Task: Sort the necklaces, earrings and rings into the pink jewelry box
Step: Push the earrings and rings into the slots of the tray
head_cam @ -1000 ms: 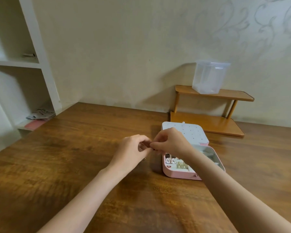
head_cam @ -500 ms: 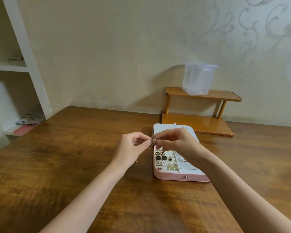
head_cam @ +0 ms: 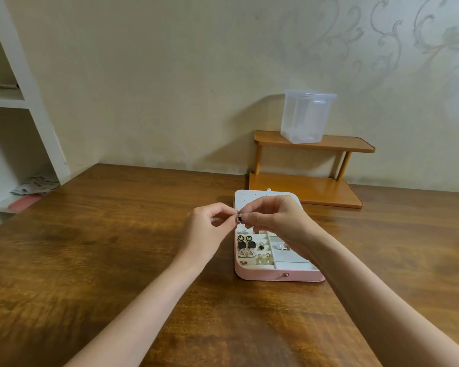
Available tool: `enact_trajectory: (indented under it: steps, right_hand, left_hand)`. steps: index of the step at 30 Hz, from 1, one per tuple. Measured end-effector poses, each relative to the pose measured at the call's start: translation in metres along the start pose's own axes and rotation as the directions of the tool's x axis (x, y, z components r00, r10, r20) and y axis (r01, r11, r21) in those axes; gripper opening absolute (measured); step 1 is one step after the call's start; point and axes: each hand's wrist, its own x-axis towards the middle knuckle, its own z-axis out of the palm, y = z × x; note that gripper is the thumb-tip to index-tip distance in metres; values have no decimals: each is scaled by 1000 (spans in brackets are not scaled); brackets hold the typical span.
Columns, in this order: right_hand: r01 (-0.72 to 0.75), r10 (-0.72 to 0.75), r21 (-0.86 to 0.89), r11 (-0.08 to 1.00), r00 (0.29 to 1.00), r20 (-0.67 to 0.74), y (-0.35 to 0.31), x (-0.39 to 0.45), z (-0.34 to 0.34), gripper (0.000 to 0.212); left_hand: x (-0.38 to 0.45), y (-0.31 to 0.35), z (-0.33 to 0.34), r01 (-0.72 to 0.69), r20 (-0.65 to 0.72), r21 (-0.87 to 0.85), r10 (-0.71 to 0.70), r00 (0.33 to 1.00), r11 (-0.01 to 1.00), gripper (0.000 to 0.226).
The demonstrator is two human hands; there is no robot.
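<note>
The pink jewelry box lies open on the wooden table, its white lid tilted back behind it. Several earrings sit in its left compartments; a few small pieces lie in the right ones. Just above the box's back left corner, my left hand and my right hand meet. Both pinch one small dark earring between fingertips, my right hand from the right, my left hand from the left.
A small two-tier wooden rack stands behind the box against the wall, with a clear plastic container on its top shelf. White wall shelves at the left hold papers.
The view has shifted so the box sits more central and its compartments show. My hands stay joined above the box; the small piece between them is now plainly visible.
</note>
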Motion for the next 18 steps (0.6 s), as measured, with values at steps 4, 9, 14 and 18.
enact_trajectory:
  steps: [4,9,14,18]
  right_hand:
    - [-16,14,-45,999,999,-48,-4,6,-12,5]
    - [-173,179,-413,894,984,-25,-1,13,-30,6]
    - [-266,315,-529,805,949,1,8,11,-35,6]
    - [-269,308,-531,803,951,-17,15,9,-35,8]
  left_hand:
    - [11,2,-3,-46,25,122,43,999,991,22]
    - [8,-2,1,-98,178,255,53,983,962,19]
    - [3,-3,19,-83,231,321,7,973,943,19]
    - [7,2,34,-63,274,422,-61,960,904,19]
